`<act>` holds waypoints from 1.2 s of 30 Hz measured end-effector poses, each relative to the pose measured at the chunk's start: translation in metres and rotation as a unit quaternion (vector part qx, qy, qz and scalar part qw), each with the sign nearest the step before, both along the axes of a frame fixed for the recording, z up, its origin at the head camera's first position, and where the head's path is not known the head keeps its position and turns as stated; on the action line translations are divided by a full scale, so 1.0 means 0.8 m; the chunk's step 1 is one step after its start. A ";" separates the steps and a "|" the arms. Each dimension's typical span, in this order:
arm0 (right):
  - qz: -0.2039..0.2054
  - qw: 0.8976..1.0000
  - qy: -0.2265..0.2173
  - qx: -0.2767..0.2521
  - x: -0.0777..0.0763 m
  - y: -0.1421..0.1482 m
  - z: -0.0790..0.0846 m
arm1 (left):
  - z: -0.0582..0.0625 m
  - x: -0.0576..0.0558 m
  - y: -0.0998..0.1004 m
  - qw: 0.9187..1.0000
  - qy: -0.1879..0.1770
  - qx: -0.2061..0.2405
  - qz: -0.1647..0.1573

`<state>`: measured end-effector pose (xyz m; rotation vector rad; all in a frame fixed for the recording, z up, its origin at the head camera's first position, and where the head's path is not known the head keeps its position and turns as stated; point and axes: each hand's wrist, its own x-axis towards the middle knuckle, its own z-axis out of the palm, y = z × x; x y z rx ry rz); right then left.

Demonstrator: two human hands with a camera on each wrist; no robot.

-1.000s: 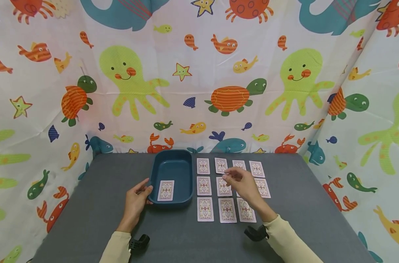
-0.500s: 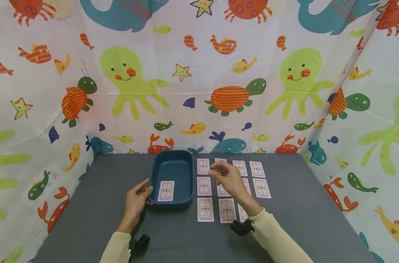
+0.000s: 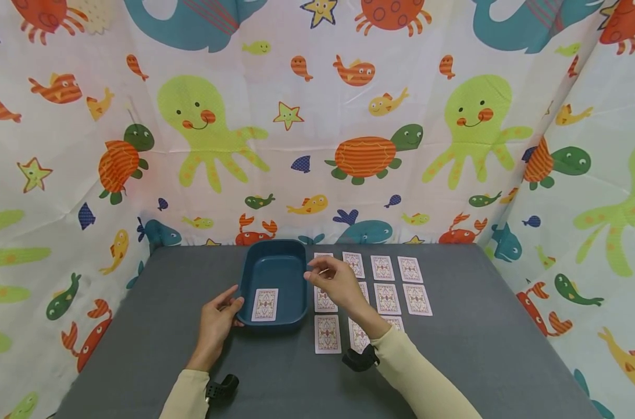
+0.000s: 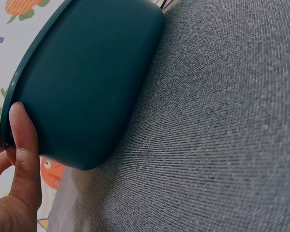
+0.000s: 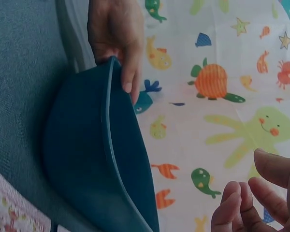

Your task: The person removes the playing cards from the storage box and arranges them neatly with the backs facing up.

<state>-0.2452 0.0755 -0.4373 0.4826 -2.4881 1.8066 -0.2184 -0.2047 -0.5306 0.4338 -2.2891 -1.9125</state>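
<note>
My left hand (image 3: 216,323) holds the near left rim of a dark blue plastic tub (image 3: 275,269). The thumb presses the outer wall in the left wrist view, and other fingers lie behind the rim. One face-down playing card (image 3: 265,305) lies inside the tub. My right hand (image 3: 338,284) hovers beside the tub's right rim, above the leftmost face-down cards. In the right wrist view, thumb and fingers (image 5: 232,203) stand apart, loosely bent, with nothing between them. The hand and forearm partly hide several cards, including the top-left playing card (image 3: 323,254).
Face-down cards form rows right of the tub; the rightmost playing card (image 3: 417,299) of the middle row and a bottom-left playing card (image 3: 327,334) are fully visible. Grey cloth (image 3: 155,326) covers the table. A sea-animal curtain (image 3: 307,157) hangs behind and at the sides.
My right hand has moved left from the second card of the top row toward the tub's right rim. My left hand, the tub and the card in it have stayed put.
</note>
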 end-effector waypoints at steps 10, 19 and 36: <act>0.020 1.000 0.005 0.022 -0.008 -0.035 -0.006 | 0.001 0.001 0.001 1.000 0.003 -0.005 0.002; 0.035 0.998 -0.022 0.038 -0.017 -0.064 -0.016 | 0.001 0.002 0.002 1.000 0.005 -0.010 0.005; 0.025 0.992 -0.047 0.117 -0.041 -0.111 -0.043 | -0.002 0.001 0.000 1.000 0.008 -0.005 0.000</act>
